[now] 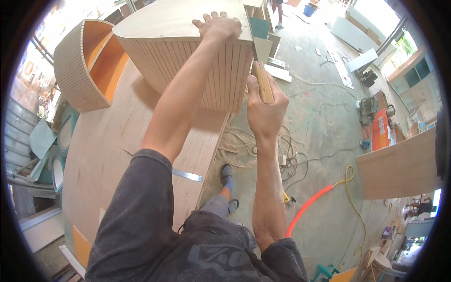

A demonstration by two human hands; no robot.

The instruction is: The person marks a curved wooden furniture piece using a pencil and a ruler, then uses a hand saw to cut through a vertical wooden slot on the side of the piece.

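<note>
My left hand (218, 27) lies on the pale top panel of a curved wooden cabinet (188, 63), its fingers spread and holding nothing. Narrow vertical slats cover the cabinet's curved side. At its right edge my right hand (268, 105) is closed around the wooden handle (262, 77) of a hand tool. A thin dark blade runs from that handle along the panel's edge; whether it is a file or a saw I cannot tell. The cabinet rests on a large plywood-topped bench (110, 155).
A second slatted curved cabinet (77, 66) with an orange inside stands to the left. A metal ruler-like strip (188, 175) lies on the bench. Cords, sawdust and an orange hose (307, 207) cover parts of the floor (324, 136). A plywood panel (399, 167) juts in at right.
</note>
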